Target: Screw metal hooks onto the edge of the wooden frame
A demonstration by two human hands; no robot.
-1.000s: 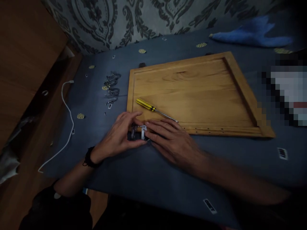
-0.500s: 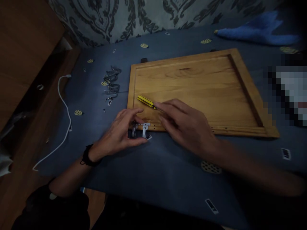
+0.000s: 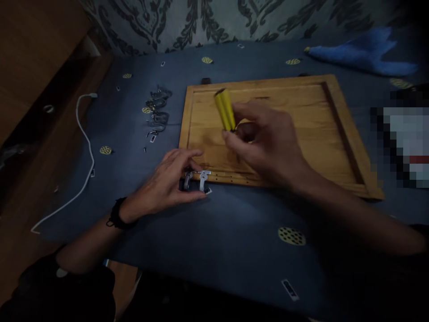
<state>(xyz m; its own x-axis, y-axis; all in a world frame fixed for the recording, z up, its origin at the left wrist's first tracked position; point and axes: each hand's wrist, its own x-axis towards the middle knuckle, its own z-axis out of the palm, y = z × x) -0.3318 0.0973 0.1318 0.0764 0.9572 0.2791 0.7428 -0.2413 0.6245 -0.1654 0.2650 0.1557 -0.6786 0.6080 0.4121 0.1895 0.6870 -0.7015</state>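
My left hand (image 3: pixel 167 181) is at the near left corner of a wooden panel (image 3: pixel 288 129), its thumb and fingers closed around two silver metal hooks (image 3: pixel 203 180) at the edge. The plate of one hook lies on the rim, beside a row of small dark holes. Above the panel, my right hand (image 3: pixel 268 138) grips a yellow-handled screwdriver (image 3: pixel 225 109), held with its handle up. The hand is blurred by motion, and the screwdriver's shaft is mostly hidden behind the fingers.
More metal hooks (image 3: pixel 157 105) and several small screws (image 3: pixel 154 132) lie left of the panel on the blue patterned cloth (image 3: pixel 234 232). A white cable (image 3: pixel 89 143) curves along the left side. A blue cloth item (image 3: pixel 355 51) rests at the back right.
My right hand has lifted and turned the screwdriver from nearly flat to upright. My left hand stays at the hooks. The camera view has shifted slightly.
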